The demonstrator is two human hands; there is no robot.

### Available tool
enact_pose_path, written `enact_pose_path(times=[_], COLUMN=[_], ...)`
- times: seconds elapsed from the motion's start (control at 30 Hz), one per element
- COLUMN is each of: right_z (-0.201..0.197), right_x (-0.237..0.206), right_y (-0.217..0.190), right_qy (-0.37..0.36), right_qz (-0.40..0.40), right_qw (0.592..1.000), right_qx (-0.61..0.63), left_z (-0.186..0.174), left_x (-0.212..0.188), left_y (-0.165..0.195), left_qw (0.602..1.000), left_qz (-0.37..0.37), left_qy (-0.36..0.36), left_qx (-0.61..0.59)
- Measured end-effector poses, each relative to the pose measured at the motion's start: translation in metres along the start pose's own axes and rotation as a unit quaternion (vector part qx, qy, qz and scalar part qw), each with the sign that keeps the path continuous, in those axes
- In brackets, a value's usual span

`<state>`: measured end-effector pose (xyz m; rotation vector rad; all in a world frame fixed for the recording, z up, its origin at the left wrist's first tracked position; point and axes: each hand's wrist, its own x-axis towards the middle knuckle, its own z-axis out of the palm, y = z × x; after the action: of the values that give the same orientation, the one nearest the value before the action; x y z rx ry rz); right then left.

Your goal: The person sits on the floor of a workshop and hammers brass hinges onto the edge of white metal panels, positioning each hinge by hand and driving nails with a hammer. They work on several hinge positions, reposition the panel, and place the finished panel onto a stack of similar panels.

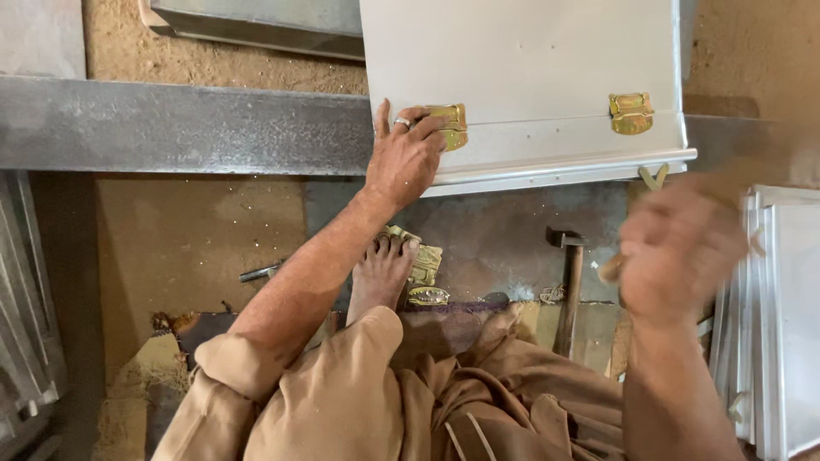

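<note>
I see both brass latches — right latch fitted upper right, left latch pinched by my left hand; right hand blurred — grip unclear.

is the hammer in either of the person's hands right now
No. The hammer lies on the floor by the person's knee, while the left hand rests on a brass latch and the blurred right hand is clear of it.

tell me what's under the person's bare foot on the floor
Under the bare foot lies a pile of brass clasps; some show past the toes, and one lies just below. Whatever is beneath the sole is covered by the foot and the brown garment.
</note>
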<state>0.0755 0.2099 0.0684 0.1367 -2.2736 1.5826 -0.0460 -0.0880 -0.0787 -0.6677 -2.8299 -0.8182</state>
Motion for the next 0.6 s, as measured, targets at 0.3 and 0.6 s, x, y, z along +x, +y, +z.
enact_pose_path(times=[0.3,0.6], right_z=[0.071,0.055], right_x=[-0.022,-0.028], right_y=[0.049,0.051], right_qy=[-0.165,0.007], right_qz=[0.221,-0.007], right_qw=[0.894,0.999], right_qx=[-0.353,-0.044], left_z=[0.000,-0.003], left_x=[-0.004,-0.008], left_y=[0.000,-0.005], left_qw=[0.999,0.973], left_qz=[0.008,-0.109], left_qy=[0.037,0.195], left_qx=[-0.002,-0.056])
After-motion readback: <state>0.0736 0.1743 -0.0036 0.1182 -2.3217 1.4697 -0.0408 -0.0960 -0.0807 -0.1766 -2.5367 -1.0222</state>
